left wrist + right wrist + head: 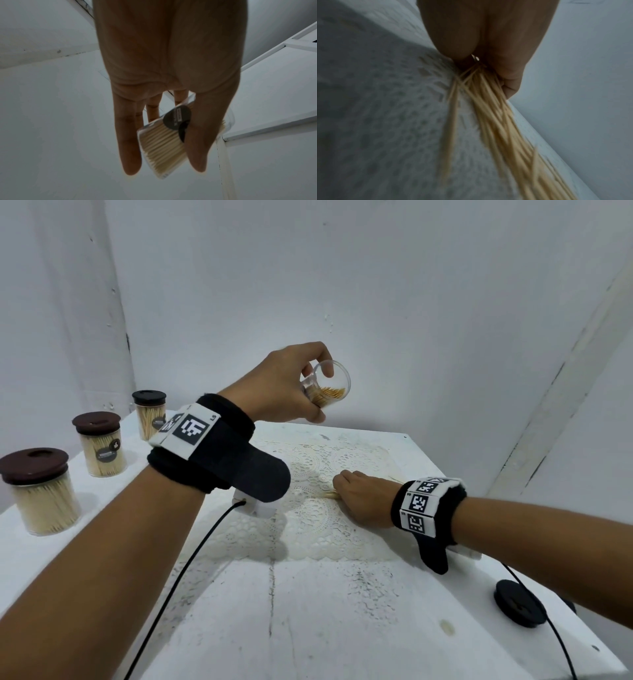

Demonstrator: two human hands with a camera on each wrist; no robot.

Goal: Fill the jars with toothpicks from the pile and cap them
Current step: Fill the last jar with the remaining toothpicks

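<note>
So, going from near to far: a loose black lid [519, 602] lies at the near right of the white table [308, 611], prob. the cap for the open jar. On the left edge stand three capped jars [42, 491], each packed full of toothpicks, in a row from near to far (these look finished).

In the middle, on the lace mat [308, 529], the right hand [363, 496] is curled down and gathers a bunch of toothpicks [496, 121]; the right wrist view shows them fanning out from under the closed fingers, w/ a few crossed and stray. How tightly they are held I cannot tell, the picture is blurred.

Farther, above the far part of the mat, the left hand [284, 385] grips the open jar [327, 385], thumb and fingers around its wall, tilted w/ the mouth toward the right hand. It is partly filled, approx. half by my judgement.

As I judge it, three jars are done and the fourth is in filling. Left to do: put this bunch in, collect the rest from the mat, then cap it.
</note>
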